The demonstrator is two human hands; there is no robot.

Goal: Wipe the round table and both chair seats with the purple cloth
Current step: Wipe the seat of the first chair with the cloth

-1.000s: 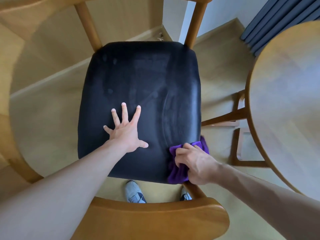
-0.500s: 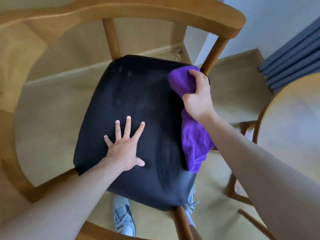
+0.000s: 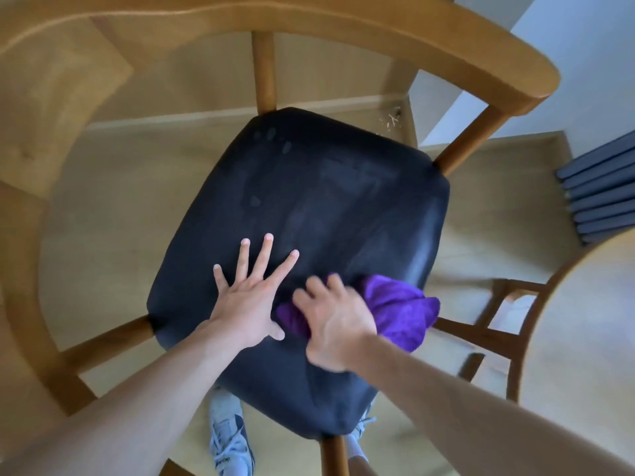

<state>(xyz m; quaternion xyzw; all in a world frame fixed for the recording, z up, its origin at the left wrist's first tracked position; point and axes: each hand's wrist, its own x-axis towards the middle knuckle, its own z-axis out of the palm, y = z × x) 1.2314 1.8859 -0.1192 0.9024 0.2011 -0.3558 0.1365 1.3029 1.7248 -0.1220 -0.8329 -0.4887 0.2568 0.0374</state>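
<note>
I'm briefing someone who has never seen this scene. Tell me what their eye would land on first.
The black chair seat fills the middle of the view, ringed by the chair's curved wooden backrest. Against it the purple cloth stands out near the seat's right edge, bunched under the right hand. Beside it the left hand lies flat on the seat, fingers spread.

black chair seat (image 3: 343, 207), purple cloth (image 3: 395, 307) on it, left hand (image 3: 247, 300) flat
</note>
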